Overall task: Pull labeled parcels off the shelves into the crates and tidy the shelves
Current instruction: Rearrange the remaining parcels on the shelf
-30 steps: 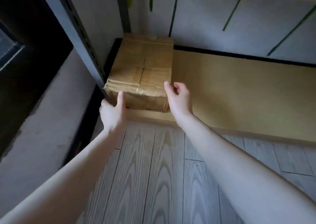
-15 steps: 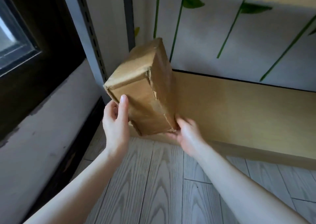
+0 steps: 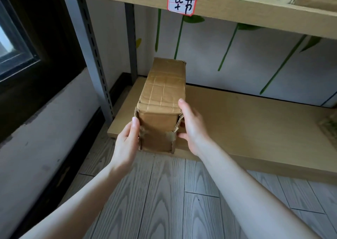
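A worn brown cardboard parcel (image 3: 160, 96) stands on its narrow side at the left front of the bottom shelf board (image 3: 246, 122), with torn flaps and tape scraps on the face toward me. No label shows on the faces I see. My left hand (image 3: 127, 144) holds its left side, thumb lying up the front edge. My right hand (image 3: 191, 129) holds its right side, one finger stretched along the top corner. No crate is in view.
The shelf above (image 3: 237, 7) carries a red-bordered handwritten tag (image 3: 182, 2). A grey slotted upright (image 3: 93, 56) stands left of the parcel, beside a dark window frame (image 3: 16, 43). Something patterned (image 3: 330, 127) lies at the shelf's far right. Grey plank floor (image 3: 164, 202) is below.
The parcel lay flat in the shelf's left corner, was lifted and tipped up, and now stands on its narrow side near the front edge between both hands.
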Demonstrator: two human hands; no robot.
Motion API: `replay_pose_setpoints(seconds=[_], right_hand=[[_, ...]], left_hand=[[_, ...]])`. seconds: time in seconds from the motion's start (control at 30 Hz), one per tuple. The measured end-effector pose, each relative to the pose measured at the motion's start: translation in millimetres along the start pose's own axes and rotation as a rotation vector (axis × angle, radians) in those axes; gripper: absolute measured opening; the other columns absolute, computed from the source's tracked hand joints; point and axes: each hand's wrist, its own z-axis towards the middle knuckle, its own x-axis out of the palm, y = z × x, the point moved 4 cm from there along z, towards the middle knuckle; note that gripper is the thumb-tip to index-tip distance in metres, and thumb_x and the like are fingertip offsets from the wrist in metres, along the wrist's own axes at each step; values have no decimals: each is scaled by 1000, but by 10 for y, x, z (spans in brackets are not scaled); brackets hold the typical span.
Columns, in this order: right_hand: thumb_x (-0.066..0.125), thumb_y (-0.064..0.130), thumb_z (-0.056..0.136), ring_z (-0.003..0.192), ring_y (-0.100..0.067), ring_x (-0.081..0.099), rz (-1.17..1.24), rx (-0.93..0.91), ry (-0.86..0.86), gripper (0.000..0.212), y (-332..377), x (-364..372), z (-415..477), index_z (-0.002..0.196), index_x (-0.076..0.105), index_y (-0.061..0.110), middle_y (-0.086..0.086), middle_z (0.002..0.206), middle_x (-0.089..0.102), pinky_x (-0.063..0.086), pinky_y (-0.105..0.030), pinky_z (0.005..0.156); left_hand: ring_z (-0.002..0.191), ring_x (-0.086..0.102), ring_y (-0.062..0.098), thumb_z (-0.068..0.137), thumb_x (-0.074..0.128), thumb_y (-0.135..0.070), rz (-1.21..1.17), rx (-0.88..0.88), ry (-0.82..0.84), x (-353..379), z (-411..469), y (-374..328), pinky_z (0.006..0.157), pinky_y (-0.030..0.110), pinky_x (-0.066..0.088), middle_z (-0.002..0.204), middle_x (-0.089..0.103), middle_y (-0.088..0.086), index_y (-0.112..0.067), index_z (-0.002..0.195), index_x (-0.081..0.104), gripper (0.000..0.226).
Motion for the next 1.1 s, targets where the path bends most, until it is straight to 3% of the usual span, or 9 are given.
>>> replay_pose_setpoints(seconds=[0.2,0.3,0.4,0.57,0.67,0.77,0.9,1.03,1.1], right_hand=[[51,41,89,90,4,41,24,-21,0,13,54,-13,-55,78,55,35,20,104,48,43,-53,93],[49,39,91,88,-4,55,94,4,13,11,53,-55,-60,81,53,35,16,98,57,48,-42,81],[49,33,91,105,-20,58,185,53,-10,9,-8,-151,-47,91,57,31,2,112,61,44,-53,93],[46,18,94,92,-26,64,412,154,-46,25,-177,-384,-87,116,53,11,-14,115,62,54,-51,71],[42,7,95,101,-25,61,163,133,-170,38,-394,-591,-125,129,47,23,-9,124,58,52,-46,86],[52,34,92,110,-19,58,53,150,-244,40,-563,-687,-210,129,48,21,-5,127,59,45,-35,96],[62,74,57,122,-15,52,12,209,-112,88,-624,-662,-304,129,51,26,7,131,57,39,-41,104],[62,30,85,99,-11,66,30,46,-96,13,-667,-666,-340,94,67,23,6,104,72,48,-33,90],[57,24,89,88,-5,68,44,17,-85,10,-705,-625,-350,86,67,23,12,91,74,49,-33,86]], left_hand=[[68,59,19,78,53,-61,-29,-270,-180,-52,103,20,59,27,40,69,62,-3,-18,74,57,44],[91,55,26,59,69,-65,85,-540,-110,-87,70,88,68,38,44,101,54,7,-15,103,52,69],[120,50,30,64,68,-64,-49,-706,95,-32,-16,147,80,43,47,139,45,9,-19,134,46,85],[77,62,12,75,70,-43,-206,-551,-119,-132,-30,140,60,27,49,89,66,-1,-17,99,65,35],[73,57,9,78,69,-37,-115,-404,-213,-257,-27,73,63,26,44,81,65,-7,-22,87,66,18],[75,59,6,82,66,-30,8,-262,-111,-198,-64,4,62,25,44,89,67,-10,-32,103,63,21],[82,65,14,84,63,-12,32,-207,-26,-103,-143,13,75,28,50,92,69,2,-31,105,60,28],[79,62,14,83,60,-4,-21,-210,-63,-214,-198,107,66,26,47,93,67,3,-27,102,61,30],[81,61,18,81,59,-2,-51,-211,-76,-257,-201,144,72,31,48,94,66,6,-25,98,60,29]])
